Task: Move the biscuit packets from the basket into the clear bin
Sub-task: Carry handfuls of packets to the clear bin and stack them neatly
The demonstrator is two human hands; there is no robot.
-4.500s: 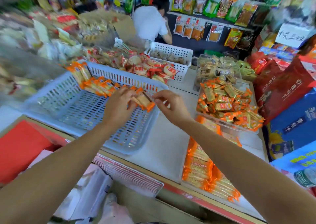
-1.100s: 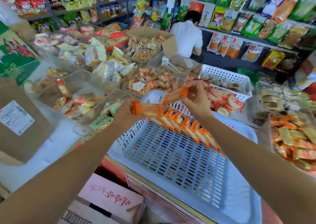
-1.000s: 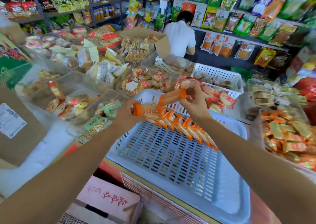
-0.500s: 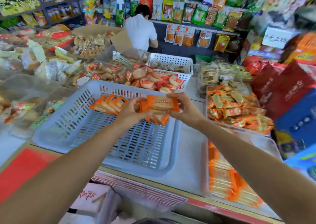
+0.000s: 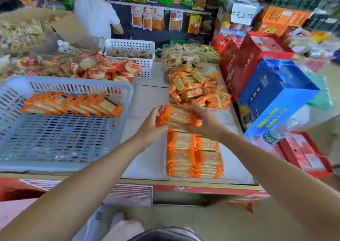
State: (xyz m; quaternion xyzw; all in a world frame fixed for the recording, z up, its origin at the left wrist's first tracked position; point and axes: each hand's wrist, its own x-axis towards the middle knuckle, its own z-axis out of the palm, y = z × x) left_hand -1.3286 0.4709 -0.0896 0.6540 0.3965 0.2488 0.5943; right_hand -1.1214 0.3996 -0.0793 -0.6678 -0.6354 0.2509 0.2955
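We hold a small stack of orange biscuit packets (image 5: 175,118) between both hands, directly above the far half of the clear bin (image 5: 236,164). Our left hand (image 5: 150,124) grips the stack's left end, and our right hand (image 5: 204,124) wraps round its right end. Each grip is closed on the stack. Inside the clear bin, at its near end, packed packets (image 5: 193,156) lie in two neat columns. Left of the clear bin, on the white tabletop (image 5: 147,159), stands the blue basket (image 5: 64,137), with a row of packets (image 5: 73,103) along its far side.
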